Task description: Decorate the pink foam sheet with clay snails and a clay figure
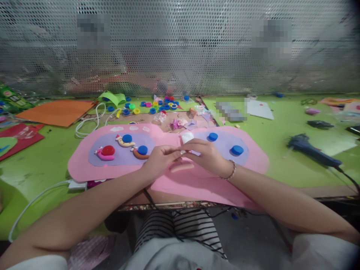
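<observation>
My left hand [162, 159] and my right hand [206, 156] meet over a pink paper cutout [81, 161], their fingertips pinched together. Whatever small piece lies between them is mostly hidden. A white lump or wrapper [187, 136] shows just behind my right fingers. Below the hands a pale peach clay roll [182, 167] rests on the pink paper. On the left lilac patch [97, 144] sit clay snails: a pink one [106, 155] with a red cap, a cream one [123, 142] and a brown one [140, 155] with blue caps. To the right lie two blue caps [213, 137] [237, 150].
Several colored bottle caps and rings [160, 104] are scattered behind the cutout. A white cable [92, 122] and orange sheet [57, 112] lie left. A blue glue gun [315, 150] rests at right. Perforated metal mesh [180, 48] stands along the back.
</observation>
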The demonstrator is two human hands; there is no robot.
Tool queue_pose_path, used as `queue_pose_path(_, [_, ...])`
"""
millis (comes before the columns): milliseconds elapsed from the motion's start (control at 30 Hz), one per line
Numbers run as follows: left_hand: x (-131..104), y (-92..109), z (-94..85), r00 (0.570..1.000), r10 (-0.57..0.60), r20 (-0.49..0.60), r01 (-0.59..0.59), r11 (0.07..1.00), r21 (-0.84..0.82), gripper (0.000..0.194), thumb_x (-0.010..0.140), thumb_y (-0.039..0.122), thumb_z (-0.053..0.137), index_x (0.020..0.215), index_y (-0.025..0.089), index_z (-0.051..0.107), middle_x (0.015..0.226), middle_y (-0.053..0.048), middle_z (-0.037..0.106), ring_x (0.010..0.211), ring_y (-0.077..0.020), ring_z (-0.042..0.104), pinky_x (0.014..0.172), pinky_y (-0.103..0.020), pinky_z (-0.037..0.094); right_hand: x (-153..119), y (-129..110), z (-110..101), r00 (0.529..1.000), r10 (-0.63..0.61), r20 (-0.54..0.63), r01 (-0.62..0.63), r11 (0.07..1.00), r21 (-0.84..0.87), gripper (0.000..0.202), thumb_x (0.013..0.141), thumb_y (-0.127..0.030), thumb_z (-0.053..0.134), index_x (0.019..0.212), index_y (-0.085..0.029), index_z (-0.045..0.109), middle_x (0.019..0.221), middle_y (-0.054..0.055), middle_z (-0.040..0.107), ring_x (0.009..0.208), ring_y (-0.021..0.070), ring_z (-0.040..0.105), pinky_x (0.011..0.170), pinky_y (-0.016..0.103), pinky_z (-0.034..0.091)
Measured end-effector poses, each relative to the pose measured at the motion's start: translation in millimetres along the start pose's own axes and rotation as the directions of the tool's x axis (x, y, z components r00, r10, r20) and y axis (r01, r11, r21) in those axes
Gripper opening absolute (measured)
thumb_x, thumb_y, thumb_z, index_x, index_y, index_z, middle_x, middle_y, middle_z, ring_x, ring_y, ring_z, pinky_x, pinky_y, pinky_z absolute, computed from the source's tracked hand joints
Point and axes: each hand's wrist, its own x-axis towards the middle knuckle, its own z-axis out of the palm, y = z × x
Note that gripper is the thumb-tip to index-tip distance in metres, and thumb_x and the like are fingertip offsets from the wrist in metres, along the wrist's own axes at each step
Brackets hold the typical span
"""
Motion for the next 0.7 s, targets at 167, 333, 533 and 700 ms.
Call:
queue_pose_path(167, [0.2, -2.0, -0.8, 0.999, 0.052, -0.006, -0.051, 0.995, 0.087, 0.022, 0.072, 0.034, 0.062, 0.077, 0.015, 0.069, 0.070, -0.004, 0.066, 0.067, -0.0126, 0.057, 0.067, -0.025, 0.043, 0.6, -1.0, -1.5, 0.999, -0.023, 0.026, 0.023, 1.000, -0.019, 0.014, 0.083, -0.019, 0.053, 0.094, -0.018, 0.062, 0.084, 0.007, 0.065, 0.078, 0.0139, 0.060, 0.068, 0.028, 0.053])
queue_pose_path(333, [-1.1, -0.3, -0.3, 0.997, 0.076, -0.014, -0.073, 0.989, 0.131, 0.020, 0.073, 0.034, 0.060, 0.072, 0.015, 0.067, 0.070, -0.004, 0.066, 0.066, -0.0125, 0.056, 0.066, -0.025, 0.042, 1.2, -0.8, -2.1, 0.998, -0.047, 0.051, 0.047, 0.999, -0.012, 0.014, 0.082, -0.020, 0.055, 0.095, -0.017, 0.060, 0.084, 0.007, 0.064, 0.080, 0.0143, 0.059, 0.069, 0.029, 0.053])
queue_pose_path(533, [-2.6, 1.1, 0.1, 0.992, 0.124, -0.004, -0.121, 0.974, 0.192, 0.021, 0.075, 0.035, 0.056, 0.073, 0.016, 0.065, 0.068, -0.003, 0.063, 0.066, -0.0133, 0.056, 0.066, -0.025, 0.042, 0.4, 1.2, -0.5, 0.998, -0.052, 0.047, 0.054, 0.998, -0.037, 0.013, 0.085, -0.020, 0.051, 0.095, -0.018, 0.059, 0.080, 0.005, 0.062, 0.074, 0.0129, 0.057, 0.065, 0.027, 0.051])
queue_pose_path(700, [-3.6, 0.7, 1.0, 0.988, 0.154, -0.007, -0.149, 0.965, 0.214, 0.020, 0.075, 0.035, 0.056, 0.074, 0.016, 0.063, 0.070, -0.002, 0.062, 0.068, -0.0133, 0.055, 0.067, -0.026, 0.041, 0.0, -0.4, -0.6, 0.997, -0.078, 0.028, 0.080, 0.995, -0.060, 0.009, 0.084, -0.022, 0.052, 0.092, -0.019, 0.057, 0.075, 0.003, 0.060, 0.070, 0.0125, 0.056, 0.061, 0.026, 0.049])
